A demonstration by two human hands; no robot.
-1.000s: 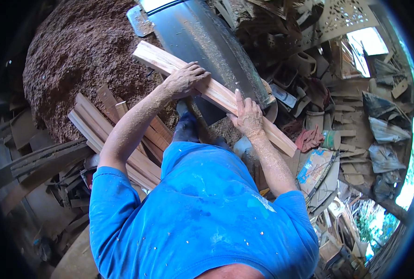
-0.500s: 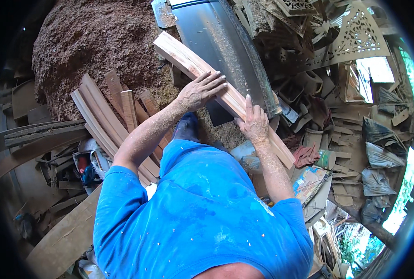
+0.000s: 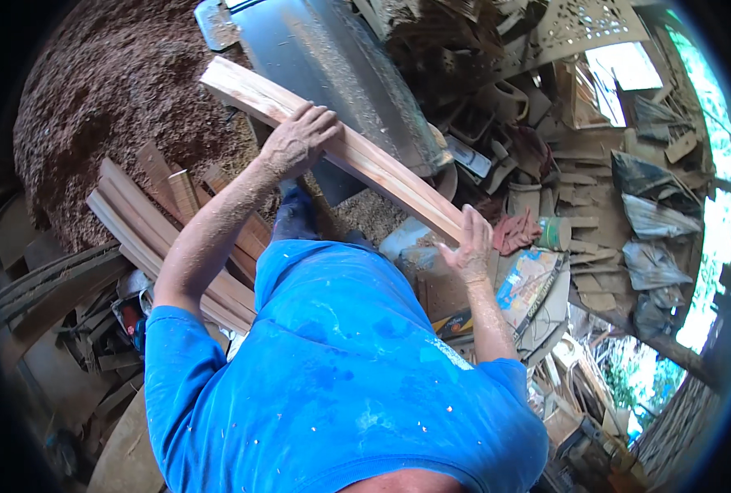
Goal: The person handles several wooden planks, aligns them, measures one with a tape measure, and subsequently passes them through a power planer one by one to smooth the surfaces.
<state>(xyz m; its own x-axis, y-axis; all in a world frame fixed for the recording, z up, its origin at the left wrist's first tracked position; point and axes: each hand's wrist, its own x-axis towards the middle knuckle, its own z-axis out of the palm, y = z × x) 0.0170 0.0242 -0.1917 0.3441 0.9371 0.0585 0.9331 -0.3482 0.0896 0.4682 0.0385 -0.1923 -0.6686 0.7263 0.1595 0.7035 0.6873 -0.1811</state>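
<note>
A long pale reddish wooden plank [image 3: 382,171] lies slantwise over a dark, smooth metal surface [image 3: 324,66] dusted with sawdust. It runs from far left to near right and seems to be made of two or more strips side by side. My left hand [image 3: 300,141] lies over its middle, fingers curled across the top to the far edge. At the near right end is my right hand [image 3: 470,248], its palm against the end, fingers stretched out and thumb apart. Wood dust coats both forearms.
A big heap of brown shavings [image 3: 127,90] rises at the far left. Curved wooden pieces [image 3: 148,209] lean beside my left arm. To the right are a red cloth [image 3: 515,232], a green can [image 3: 554,233], plastic bags [image 3: 657,218] and stacked wood scraps [image 3: 583,255].
My right hand has slid along the plank to its near right end, and its fingers have straightened. My left hand stays on the plank. The whole view has shifted, moving the scene leftward.
</note>
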